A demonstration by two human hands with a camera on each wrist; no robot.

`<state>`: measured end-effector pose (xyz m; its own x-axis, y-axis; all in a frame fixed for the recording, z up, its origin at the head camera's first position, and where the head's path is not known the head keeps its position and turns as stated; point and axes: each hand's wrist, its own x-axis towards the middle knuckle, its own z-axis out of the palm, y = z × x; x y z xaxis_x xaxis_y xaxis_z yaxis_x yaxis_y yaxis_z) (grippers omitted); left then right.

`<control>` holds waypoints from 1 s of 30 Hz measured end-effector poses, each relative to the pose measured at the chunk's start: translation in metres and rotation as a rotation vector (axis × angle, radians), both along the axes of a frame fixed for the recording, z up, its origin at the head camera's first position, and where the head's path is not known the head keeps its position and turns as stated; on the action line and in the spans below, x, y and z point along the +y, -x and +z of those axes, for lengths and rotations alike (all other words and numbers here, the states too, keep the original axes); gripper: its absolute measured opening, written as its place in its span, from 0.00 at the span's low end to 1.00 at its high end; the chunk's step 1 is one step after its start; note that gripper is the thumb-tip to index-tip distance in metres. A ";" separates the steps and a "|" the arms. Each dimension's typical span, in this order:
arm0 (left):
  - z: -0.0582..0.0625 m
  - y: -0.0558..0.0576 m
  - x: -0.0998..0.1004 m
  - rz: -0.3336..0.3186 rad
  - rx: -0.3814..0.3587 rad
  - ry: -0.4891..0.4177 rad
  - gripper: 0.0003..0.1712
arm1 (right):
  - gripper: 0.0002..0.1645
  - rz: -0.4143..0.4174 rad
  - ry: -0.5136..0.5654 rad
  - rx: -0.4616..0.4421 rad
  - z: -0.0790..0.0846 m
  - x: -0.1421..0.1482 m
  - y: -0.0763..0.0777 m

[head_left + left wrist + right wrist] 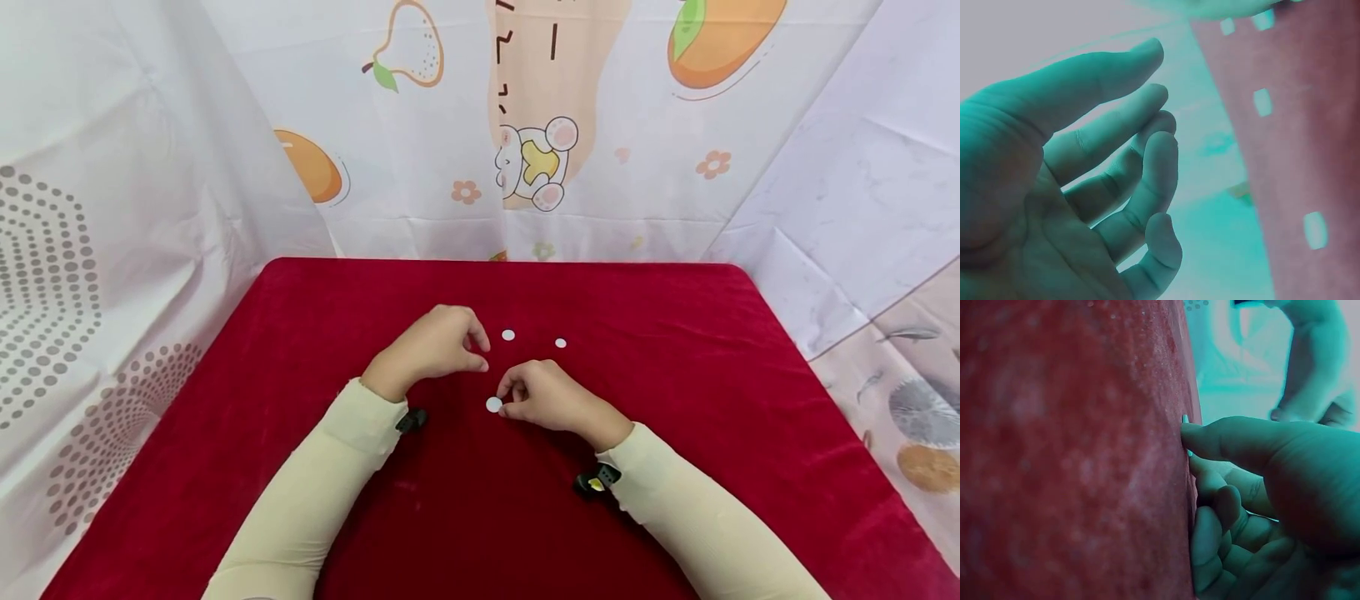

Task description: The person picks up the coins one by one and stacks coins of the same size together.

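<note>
In the head view my right hand [551,396] is low over the red cloth, thumb and index finger at the edge of a small white disc [493,404]. The right wrist view shows the thumb [1200,439] over this disc, whose thin edge [1185,418] sticks out past the thumb tip. My left hand [442,340] hovers to the left and farther back, its fingers loosely bent and apart from the thumb. Its palm [1041,219] holds nothing in the left wrist view. Beyond the hands lie two more white discs, one near the left fingertips [508,335] and another farther right [560,342].
A red velvety cloth [675,333] covers the table. Behind it hangs a white curtain [420,183] printed with fruit and a cartoon animal. More pale sheets enclose the left [150,208] and right sides. Each wrist carries a small black device [411,420].
</note>
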<state>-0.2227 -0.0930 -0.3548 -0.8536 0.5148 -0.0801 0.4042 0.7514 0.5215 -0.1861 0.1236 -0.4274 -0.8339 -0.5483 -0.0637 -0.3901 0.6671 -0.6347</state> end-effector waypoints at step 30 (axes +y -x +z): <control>0.023 0.020 -0.041 0.264 0.118 -0.244 0.08 | 0.07 -0.009 0.017 -0.007 -0.002 0.001 0.000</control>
<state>-0.2425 -0.1345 -0.3317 -0.9554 0.2675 0.1249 0.2813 0.6969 0.6596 -0.1863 0.1246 -0.4296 -0.8383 -0.5419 -0.0602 -0.3798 0.6596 -0.6486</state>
